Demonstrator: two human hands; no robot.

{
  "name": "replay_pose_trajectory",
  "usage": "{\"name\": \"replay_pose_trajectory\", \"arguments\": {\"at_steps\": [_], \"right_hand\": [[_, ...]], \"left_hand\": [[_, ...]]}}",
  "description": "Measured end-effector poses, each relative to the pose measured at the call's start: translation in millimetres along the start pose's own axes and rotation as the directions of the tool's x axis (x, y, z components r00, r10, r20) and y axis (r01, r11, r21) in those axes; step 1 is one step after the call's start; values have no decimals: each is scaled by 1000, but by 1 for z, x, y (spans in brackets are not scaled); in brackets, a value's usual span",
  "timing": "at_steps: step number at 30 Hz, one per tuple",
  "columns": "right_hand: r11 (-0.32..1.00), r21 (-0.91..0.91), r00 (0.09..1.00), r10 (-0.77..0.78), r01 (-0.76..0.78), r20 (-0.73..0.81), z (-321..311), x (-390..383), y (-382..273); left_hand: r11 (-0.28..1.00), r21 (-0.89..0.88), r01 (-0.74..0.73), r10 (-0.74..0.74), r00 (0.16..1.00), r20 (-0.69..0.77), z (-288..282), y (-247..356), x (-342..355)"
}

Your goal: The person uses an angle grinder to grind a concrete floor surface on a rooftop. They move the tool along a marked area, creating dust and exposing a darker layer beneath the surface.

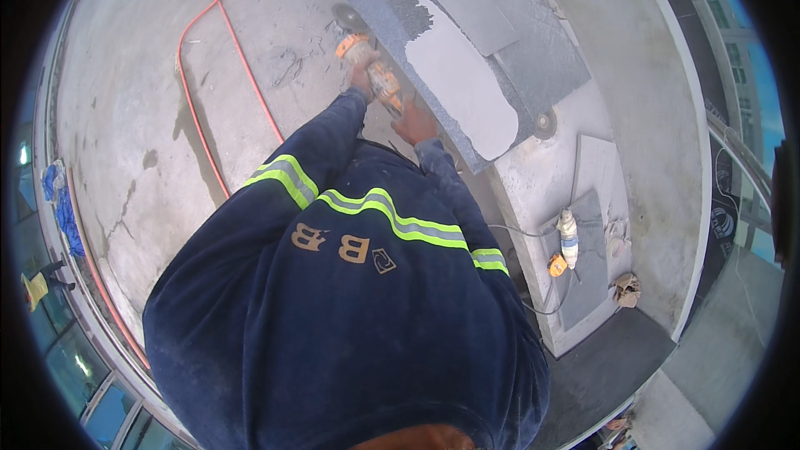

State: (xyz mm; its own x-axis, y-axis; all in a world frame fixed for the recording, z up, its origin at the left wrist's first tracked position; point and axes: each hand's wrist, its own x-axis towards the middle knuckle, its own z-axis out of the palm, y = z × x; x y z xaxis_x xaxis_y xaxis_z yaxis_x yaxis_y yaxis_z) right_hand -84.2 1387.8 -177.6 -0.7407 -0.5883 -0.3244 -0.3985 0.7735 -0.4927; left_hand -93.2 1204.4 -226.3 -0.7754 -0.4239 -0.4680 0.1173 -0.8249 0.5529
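An orange and grey angle grinder (pixel 384 82) is in both my hands, beside the long edge of a dark grey stone slab (pixel 392 23). My left hand (pixel 362 75) is wrapped round the body behind the grinder's head. Farther back, my right hand (pixel 416 123) grips the rear end. The round disc (pixel 348 17) points away from me, near the slab's left edge; whether it touches the stone I cannot tell. Pale dust hazes the air around it. A light grey patch (pixel 462 75) with ragged borders covers part of the slab's top.
Red hoses (pixel 185 58) cross the concrete floor at left. On the ledge at right lie a second power tool (pixel 568 237) with a cord, an orange tape measure (pixel 557 265) and crumpled brown paper (pixel 627 291). A round disc (pixel 545 123) rests by the slab's near corner.
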Motion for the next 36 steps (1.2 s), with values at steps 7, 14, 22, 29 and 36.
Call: {"name": "replay_pose_trajectory", "arguments": {"at_steps": [7,14,22,29,36], "right_hand": [[998,-39,995,-57,54,-87,0,2,0],[1000,-12,999,0,1,44,-9,-26,-1],[1000,9,1000,-1,1,8,-3,-38,7],[999,21,998,-23,24,-52,7,-12,8],[999,-43,1000,-15,16,16,-3,-23,5]], "left_hand": [[1000,-21,-8,8,999,32,6,3,2],[999,50,-19,21,999,-34,9,-2,-32],[997,62,37,-33,997,-69,9,-10,-44],[998,42,48,-48,999,-10,2,-1,-14],[998,52,-26,26,1000,4,4,-9,-22]]}}
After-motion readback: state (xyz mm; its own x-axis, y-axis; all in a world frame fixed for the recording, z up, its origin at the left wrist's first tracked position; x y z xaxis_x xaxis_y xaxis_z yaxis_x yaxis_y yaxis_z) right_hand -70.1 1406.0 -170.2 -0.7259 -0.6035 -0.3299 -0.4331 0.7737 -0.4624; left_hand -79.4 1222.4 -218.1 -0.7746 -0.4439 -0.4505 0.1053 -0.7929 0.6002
